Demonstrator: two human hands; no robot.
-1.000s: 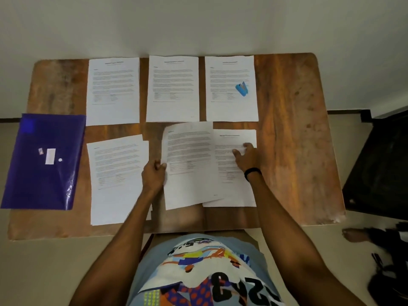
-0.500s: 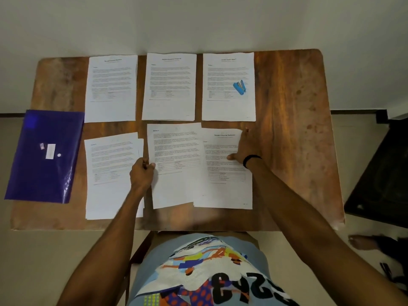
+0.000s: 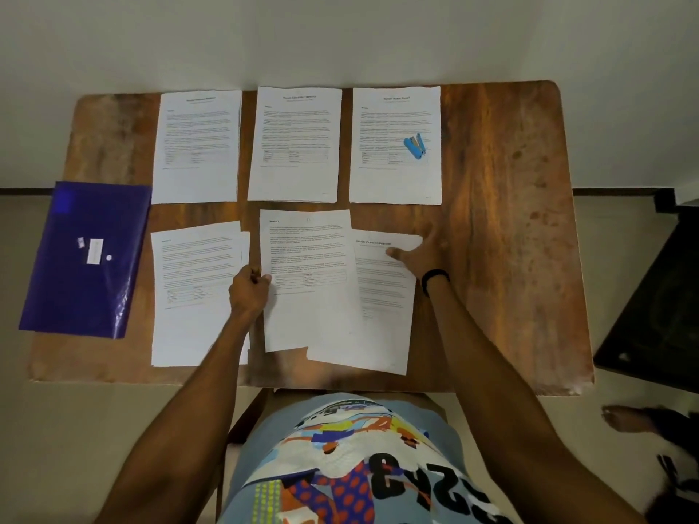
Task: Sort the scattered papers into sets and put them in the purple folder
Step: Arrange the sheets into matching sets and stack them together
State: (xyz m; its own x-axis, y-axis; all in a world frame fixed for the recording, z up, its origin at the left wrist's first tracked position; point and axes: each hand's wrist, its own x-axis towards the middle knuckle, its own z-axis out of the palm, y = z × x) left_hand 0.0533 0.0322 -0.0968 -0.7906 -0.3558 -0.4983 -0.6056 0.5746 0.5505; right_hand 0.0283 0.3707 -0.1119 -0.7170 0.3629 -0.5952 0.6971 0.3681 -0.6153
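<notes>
White middle sheet is lying straighter now, left hand pinching it; flat right hand is pressing the tilted sheet, sorting still going.

The table is bare rightward; a stapler tops the far-right sheet.

Worn wooden table against white wall, beige floor, black furniture at right
</notes>
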